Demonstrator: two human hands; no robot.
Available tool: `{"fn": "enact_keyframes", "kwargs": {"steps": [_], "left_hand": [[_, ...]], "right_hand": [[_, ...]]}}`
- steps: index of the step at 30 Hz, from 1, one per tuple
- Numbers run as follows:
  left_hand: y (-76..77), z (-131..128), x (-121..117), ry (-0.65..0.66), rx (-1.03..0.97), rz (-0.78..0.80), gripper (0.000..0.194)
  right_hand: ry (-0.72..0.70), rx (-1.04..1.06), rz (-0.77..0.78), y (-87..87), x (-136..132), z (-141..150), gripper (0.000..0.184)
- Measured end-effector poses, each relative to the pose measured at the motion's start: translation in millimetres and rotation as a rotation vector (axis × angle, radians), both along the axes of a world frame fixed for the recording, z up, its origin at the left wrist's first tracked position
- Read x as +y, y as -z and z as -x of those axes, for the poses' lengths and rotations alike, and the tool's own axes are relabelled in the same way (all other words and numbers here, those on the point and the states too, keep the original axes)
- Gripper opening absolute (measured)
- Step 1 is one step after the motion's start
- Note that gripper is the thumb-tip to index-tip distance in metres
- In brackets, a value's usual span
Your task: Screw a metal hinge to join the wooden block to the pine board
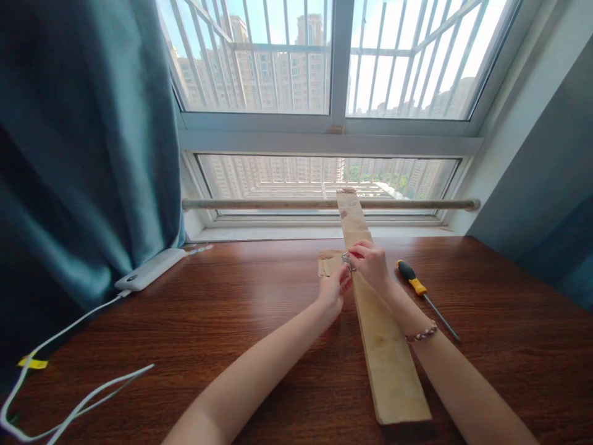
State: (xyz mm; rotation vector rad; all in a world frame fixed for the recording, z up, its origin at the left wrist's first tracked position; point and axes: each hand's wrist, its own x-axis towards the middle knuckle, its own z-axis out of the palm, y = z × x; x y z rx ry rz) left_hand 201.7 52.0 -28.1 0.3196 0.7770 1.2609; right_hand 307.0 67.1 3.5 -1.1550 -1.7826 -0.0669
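Observation:
A long pale wooden plank lies on the dark wooden table, running from near me toward the window. A shorter piece of wood sits against its left side. My left hand and my right hand meet over that joint, both pinched around a small metal piece, perhaps a bracket or hinge. My right wrist wears a braided bracelet. The fingertips hide most of the metal piece.
A screwdriver with a black and yellow handle lies right of the plank. A white power bank with a white cable sits at the left by a teal curtain. A wooden rod runs along the window sill.

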Motion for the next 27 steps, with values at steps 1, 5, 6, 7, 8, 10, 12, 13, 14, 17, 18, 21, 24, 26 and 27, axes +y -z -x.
{"fn": "enact_keyframes", "kwargs": {"steps": [1,5,6,7,8,10,12,13,14,17,18,21,24,26,27], "left_hand": [[0.5,0,0,-0.002,0.001,0.0,0.016],[3.8,0,1,-0.002,0.004,-0.016,0.02],[4.6,0,1,-0.001,0.003,-0.018,0.02],[5.5,0,1,0.002,0.002,-0.018,0.02],[6.3,0,2,0.002,0.001,-0.018,0.019],[7.8,0,3,-0.006,-0.001,-0.024,0.02],[8.8,-1,4,-0.017,-0.002,-0.029,0.021],[9.0,-1,4,-0.019,-0.002,-0.029,0.021],[9.0,-1,4,-0.019,-0.002,-0.027,0.02],[8.1,-1,4,-0.025,0.007,-0.013,0.016],[7.9,-1,4,-0.029,0.013,-0.01,0.016],[8.8,0,4,-0.017,0.018,-0.027,0.017],[12.2,-1,5,-0.006,0.01,-0.049,0.022],[14.8,-1,5,-0.007,0.007,-0.048,0.023],[15.9,-1,6,-0.004,0.006,-0.05,0.024]], "right_hand": [[-0.002,-0.022,-0.008,0.6,0,-1,0.013],[-0.008,-0.065,-0.019,3.0,0,-3,0.013],[-0.009,-0.069,-0.019,3.8,0,-3,0.013],[-0.011,-0.076,-0.018,4.7,0,-3,0.014],[-0.012,-0.086,-0.015,5.7,1,-4,0.014],[-0.02,-0.114,-0.005,7.8,1,-4,0.015],[-0.038,-0.153,0.01,9.3,1,-4,0.017],[-0.048,-0.176,0.016,9.7,1,-3,0.018],[-0.054,-0.199,0.02,9.7,1,-3,0.018],[-0.045,-0.252,0.024,8.1,-1,-2,0.019],[-0.032,-0.267,0.024,7.1,-2,-2,0.019],[0.014,-0.298,0.021,4.2,-5,0,0.017],[0.048,-0.292,0.029,2.7,-7,1,0.015],[0.063,-0.279,0.05,3.0,-7,2,0.015],[0.074,-0.271,0.063,3.5,-7,3,0.015]]}}
